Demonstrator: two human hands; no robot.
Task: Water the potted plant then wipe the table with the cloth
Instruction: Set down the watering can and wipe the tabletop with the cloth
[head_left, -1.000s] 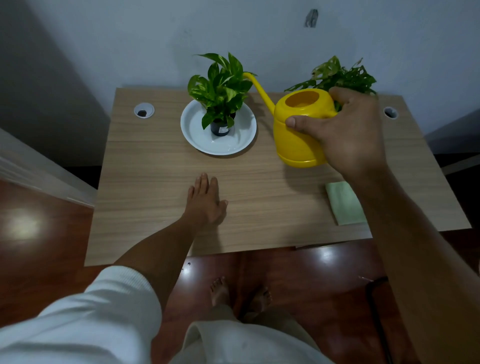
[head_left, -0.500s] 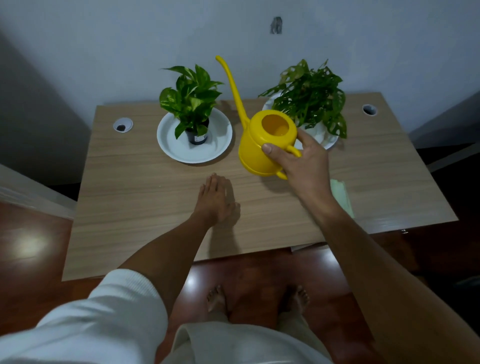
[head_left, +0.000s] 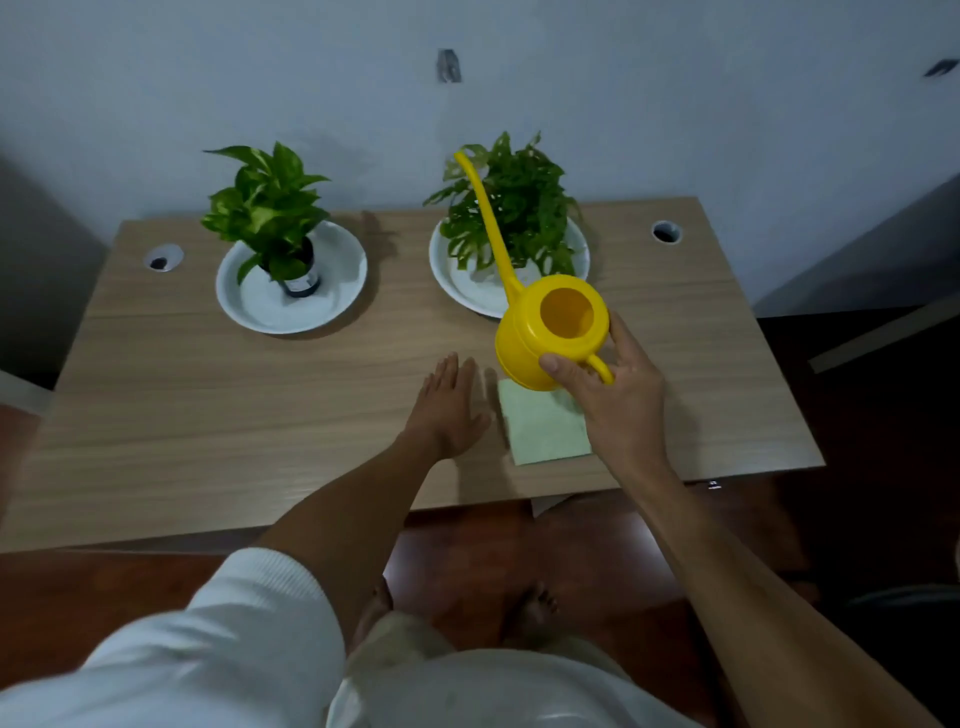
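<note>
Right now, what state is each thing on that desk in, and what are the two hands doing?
Watering can: held up off the table, spout rising toward the right plant, no water seen pouring.
Right hand: grips the can's handle.
Left hand: flat on the table, fingers straight.
Cloth: folded, lying flat, untouched.
Left plant: upright in a dark pot on a white dish.
Right plant: upright on a white dish.

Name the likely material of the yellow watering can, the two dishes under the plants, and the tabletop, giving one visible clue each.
Watering can: probably moulded plastic; uniform yellow, smooth sheen. Dishes: glazed ceramic or glossy plastic; white, shiny rims. Tabletop: likely wood-look laminate; regular printed grain, matte.
</note>
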